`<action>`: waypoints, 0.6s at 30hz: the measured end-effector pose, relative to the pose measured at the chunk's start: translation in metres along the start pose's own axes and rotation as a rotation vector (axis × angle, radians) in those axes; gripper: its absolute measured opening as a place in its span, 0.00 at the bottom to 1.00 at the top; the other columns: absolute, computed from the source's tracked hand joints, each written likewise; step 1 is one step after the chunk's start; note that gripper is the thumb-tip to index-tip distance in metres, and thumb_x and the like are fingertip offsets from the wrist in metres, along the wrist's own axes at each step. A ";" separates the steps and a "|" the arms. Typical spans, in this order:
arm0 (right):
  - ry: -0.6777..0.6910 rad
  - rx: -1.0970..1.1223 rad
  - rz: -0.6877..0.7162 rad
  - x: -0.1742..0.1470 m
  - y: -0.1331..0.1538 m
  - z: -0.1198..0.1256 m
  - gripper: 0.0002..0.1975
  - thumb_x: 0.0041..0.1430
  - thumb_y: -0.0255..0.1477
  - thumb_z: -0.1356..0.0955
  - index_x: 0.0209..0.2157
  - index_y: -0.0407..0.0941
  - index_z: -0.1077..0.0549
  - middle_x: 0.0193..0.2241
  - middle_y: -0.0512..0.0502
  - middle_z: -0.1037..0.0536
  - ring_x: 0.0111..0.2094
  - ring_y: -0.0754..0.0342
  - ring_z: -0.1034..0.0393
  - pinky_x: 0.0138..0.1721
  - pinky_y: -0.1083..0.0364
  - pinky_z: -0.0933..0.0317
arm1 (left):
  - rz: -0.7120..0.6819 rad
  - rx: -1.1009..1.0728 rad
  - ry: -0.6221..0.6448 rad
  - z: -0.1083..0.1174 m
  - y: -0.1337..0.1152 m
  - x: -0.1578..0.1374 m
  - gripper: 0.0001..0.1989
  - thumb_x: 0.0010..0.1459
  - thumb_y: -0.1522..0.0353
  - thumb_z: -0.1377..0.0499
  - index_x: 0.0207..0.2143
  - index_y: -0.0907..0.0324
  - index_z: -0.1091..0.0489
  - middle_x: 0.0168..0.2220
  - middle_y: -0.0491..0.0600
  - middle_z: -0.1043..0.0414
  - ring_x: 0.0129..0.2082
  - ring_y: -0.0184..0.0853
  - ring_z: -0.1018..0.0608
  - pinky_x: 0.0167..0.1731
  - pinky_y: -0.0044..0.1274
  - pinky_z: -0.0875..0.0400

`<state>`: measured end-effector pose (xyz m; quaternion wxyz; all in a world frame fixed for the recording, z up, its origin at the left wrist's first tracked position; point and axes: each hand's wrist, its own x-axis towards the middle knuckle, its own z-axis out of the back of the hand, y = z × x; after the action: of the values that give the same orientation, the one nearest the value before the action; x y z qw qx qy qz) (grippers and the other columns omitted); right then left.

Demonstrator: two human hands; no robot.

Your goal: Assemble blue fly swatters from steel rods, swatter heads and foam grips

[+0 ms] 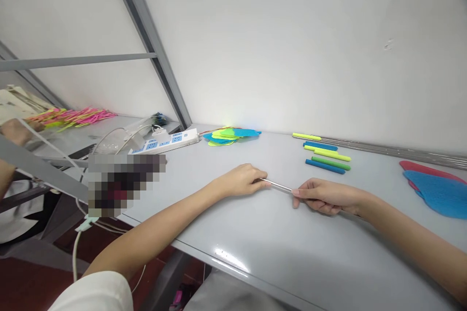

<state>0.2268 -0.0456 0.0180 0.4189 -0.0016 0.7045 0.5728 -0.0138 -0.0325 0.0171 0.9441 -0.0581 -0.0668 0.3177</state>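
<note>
A thin metal rod (280, 186) spans the gap between my two hands, low over the grey table. My left hand (243, 180) pinches its left end between thumb and fingers. On the other end, my right hand (323, 196) is closed with thumb and forefinger gripping it. Behind my right hand lie several short coloured sticks, among them a yellow one (330, 154), a green one (331, 163) and a blue one (325, 166). Several long metal rods (383, 148) lie along the wall at the back right.
Blue and yellow flat pieces (229, 135) are piled at the back. Red and blue flat pieces (440, 192) lie at the right. A white power strip (168, 142) with cables sits left, beside a grey metal frame (156, 58). Another person's hand (20, 131) shows at far left.
</note>
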 end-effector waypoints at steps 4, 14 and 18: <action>-0.008 -0.008 0.010 -0.001 0.001 0.000 0.22 0.47 0.45 0.39 0.33 0.40 0.32 0.13 0.58 0.51 0.12 0.67 0.63 0.10 0.64 0.69 | 0.009 0.021 0.010 0.002 -0.004 0.001 0.19 0.58 0.60 0.61 0.23 0.60 0.40 0.20 0.44 0.37 0.21 0.27 0.34 0.27 0.20 0.43; 0.047 0.019 0.077 0.005 0.007 -0.016 0.21 0.47 0.43 0.38 0.34 0.39 0.31 0.15 0.57 0.48 0.13 0.68 0.59 0.10 0.64 0.66 | -0.001 0.006 0.039 0.000 -0.029 0.000 0.18 0.58 0.60 0.63 0.26 0.59 0.40 0.23 0.44 0.35 0.25 0.29 0.33 0.28 0.20 0.44; 0.050 0.056 0.088 0.008 0.007 -0.016 0.20 0.48 0.41 0.37 0.36 0.39 0.32 0.16 0.55 0.42 0.13 0.68 0.57 0.10 0.64 0.65 | 0.039 -0.037 0.056 -0.006 -0.028 0.003 0.18 0.58 0.60 0.63 0.24 0.59 0.42 0.23 0.44 0.36 0.23 0.29 0.34 0.22 0.20 0.47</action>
<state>0.2088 -0.0522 0.0190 0.3755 0.0270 0.7298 0.5706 0.0060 -0.0528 0.0160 0.9380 -0.0857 -0.0449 0.3328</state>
